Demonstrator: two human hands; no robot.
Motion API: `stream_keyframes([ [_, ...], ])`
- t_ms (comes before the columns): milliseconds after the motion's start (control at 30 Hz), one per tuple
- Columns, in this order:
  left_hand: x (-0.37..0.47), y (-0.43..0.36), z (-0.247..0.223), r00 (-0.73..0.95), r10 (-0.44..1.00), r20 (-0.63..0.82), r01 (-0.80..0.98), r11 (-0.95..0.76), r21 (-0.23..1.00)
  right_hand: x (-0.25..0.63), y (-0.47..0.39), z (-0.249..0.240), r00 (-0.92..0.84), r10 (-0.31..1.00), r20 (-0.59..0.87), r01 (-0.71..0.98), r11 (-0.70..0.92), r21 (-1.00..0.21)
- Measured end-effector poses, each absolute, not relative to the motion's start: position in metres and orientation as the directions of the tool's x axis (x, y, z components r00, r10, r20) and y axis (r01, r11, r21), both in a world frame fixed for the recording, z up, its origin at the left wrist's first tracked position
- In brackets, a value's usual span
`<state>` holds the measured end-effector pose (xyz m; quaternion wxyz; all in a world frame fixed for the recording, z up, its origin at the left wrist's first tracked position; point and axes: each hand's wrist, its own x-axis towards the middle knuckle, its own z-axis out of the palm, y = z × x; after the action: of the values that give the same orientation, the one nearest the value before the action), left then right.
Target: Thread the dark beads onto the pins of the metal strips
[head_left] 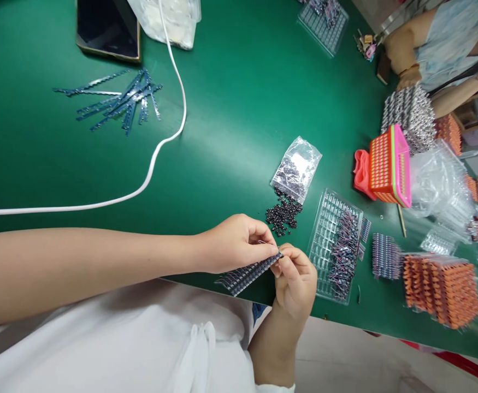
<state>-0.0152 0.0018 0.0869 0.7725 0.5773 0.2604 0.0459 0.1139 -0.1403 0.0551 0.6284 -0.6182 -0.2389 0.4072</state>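
Observation:
My left hand (239, 243) reaches in from the left, thumb and fingers pinched together at the upper end of a dark ridged strip (251, 277) lined with small parts. My right hand (296, 281) grips that same end, its fingertips close against those of the left. Anything tiny between the fingertips is hidden. Just beyond the hands lies a pile of small black beads (283, 215), spilling from a clear plastic bag (298, 166). Right of my right hand is a clear compartment tray (323, 240), with many small dark parts with pinkish wires (345, 254) heaped on one side.
Blue toothed strips (130, 101), a dark tablet-like device (107, 27) and a white cable (157, 150) lie on the green table (230, 120). Rightward are a wired block (386, 256), orange stacks (441, 289) and an orange-pink basket (390, 166). Another person's arm (402, 54) rests at upper right.

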Motion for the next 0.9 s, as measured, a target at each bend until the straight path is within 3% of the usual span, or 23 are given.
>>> stream_keyframes([
  [300, -0.0151, 0.0011, 0.0871, 0.857, 0.384, -0.343, 0.235, 0.301, 0.924, 0.1134, -0.1404, 0.055, 0.56, 0.803, -0.204, -0.189, -0.116, -0.975],
  [600, -0.0163, 0.0007, 0.088, 0.855, 0.442, -0.272, 0.237, 0.133, 0.962, 0.1129, -0.1427, 0.0524, 0.6, 0.785, -0.153, -0.093, -0.122, -0.988],
  [900, -0.0168, 0.0028, 0.0883, 0.872, 0.411, -0.265, 0.24, 0.113, 0.964, 0.1139, -0.1437, 0.0537, 0.577, 0.803, -0.148, -0.088, -0.119, -0.989],
])
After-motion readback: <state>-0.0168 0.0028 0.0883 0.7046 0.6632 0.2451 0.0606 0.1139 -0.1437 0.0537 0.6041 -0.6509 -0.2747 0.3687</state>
